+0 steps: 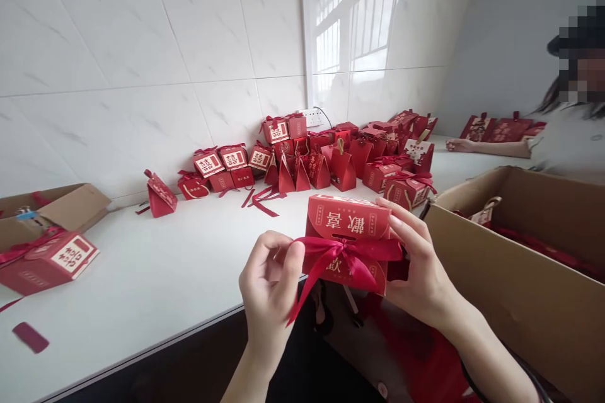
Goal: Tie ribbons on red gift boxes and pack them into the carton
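A red gift box (347, 217) with gold characters is held up in front of me, beyond the table's front edge. A crimson ribbon (347, 255) is tied in a bow across its face, its tails hanging down. My left hand (274, 277) pinches the bow's left loop between thumb and bent fingers. On the other side, my right hand (416, 258) grips the box by its right end, thumb below and fingers along the upper edge. The right loop of the bow lies beside that palm, and whether the hand also presses it I cannot tell.
Many red boxes (302, 170) crowd the white table (198, 277) along the tiled wall. A ribboned box (51, 261) and an opened carton (78, 211) stand at left. A large cardboard box (520, 264) is at right. Another person (574, 132) reaches an arm across the table.
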`<state>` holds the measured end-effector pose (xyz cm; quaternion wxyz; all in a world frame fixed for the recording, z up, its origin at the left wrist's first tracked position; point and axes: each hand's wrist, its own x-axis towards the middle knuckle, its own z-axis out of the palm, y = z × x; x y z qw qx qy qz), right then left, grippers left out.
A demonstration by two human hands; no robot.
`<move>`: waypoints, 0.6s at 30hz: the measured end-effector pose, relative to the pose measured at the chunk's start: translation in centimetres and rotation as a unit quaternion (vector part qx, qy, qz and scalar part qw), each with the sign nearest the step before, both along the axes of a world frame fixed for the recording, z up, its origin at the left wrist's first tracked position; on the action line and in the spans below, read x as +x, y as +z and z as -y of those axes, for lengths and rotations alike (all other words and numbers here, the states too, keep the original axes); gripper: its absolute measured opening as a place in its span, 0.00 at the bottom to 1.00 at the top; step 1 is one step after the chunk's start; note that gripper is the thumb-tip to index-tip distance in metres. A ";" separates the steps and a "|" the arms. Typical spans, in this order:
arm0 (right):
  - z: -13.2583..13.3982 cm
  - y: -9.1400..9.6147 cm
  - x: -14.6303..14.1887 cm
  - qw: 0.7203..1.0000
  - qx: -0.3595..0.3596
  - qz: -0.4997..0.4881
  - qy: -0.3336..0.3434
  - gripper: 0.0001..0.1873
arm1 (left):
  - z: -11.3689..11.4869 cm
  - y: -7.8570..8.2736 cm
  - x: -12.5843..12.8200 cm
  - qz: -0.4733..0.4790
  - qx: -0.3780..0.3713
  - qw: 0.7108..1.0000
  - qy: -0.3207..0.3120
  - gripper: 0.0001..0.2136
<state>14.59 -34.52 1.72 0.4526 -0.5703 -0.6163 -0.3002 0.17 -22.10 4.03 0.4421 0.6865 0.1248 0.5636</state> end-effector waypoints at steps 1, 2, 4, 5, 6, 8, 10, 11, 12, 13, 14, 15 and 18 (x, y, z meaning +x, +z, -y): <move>0.5 0.0 0.0 1.000 -0.005 -0.002 -0.008 0.47 | 0.3 0.2 0.2 -0.007 -0.014 1.000 -0.007 0.09; 0.9 0.0 0.1 1.000 -0.009 -0.004 -0.014 0.47 | 0.6 0.3 0.3 -0.014 -0.026 0.999 -0.014 0.09; 1.7 -0.1 0.3 1.000 -0.014 -0.009 -0.026 0.47 | 1.0 0.5 0.6 -0.023 -0.038 0.999 -0.031 0.09; 2.0 -0.1 0.4 0.999 -0.015 -0.012 -0.032 0.47 | 1.2 0.6 0.7 -0.029 -0.031 0.998 -0.043 0.08; 2.3 -0.1 0.5 0.999 -0.015 -0.014 -0.039 0.47 | 1.3 0.6 0.8 -0.036 -0.016 0.998 -0.054 0.07; 2.7 -0.2 0.6 0.998 -0.015 -0.013 -0.052 0.46 | 1.4 0.6 0.9 -0.045 0.039 0.996 -0.063 0.05; 2.9 -0.3 0.8 0.998 -0.014 -0.009 -0.064 0.46 | 1.7 0.5 1.1 -0.040 0.126 0.990 -0.046 0.03; 2.9 -0.4 0.8 0.998 -0.012 -0.007 -0.067 0.46 | 2.0 0.4 1.2 -0.032 0.179 0.983 -0.029 0.04; 2.9 -0.5 0.9 0.998 -0.010 -0.008 -0.069 0.46 | 2.4 0.3 1.4 -0.024 0.237 0.971 -0.009 0.06; 2.9 -0.6 0.9 0.998 -0.007 -0.012 -0.069 0.46 | 2.8 0.2 1.6 -0.017 0.297 0.955 0.011 0.07; 2.9 -0.7 0.9 0.998 -0.004 -0.019 -0.068 0.45 | 3.2 0.0 1.8 -0.011 0.352 0.935 0.030 0.07; 2.9 -0.8 1.0 0.997 -0.002 -0.030 -0.065 0.45 | 3.7 -0.2 2.1 -0.006 0.397 0.916 0.046 0.07; 3.1 -1.0 1.2 0.997 0.002 -0.058 -0.054 0.44 | 4.4 -0.9 2.9 0.003 0.467 0.882 0.060 0.07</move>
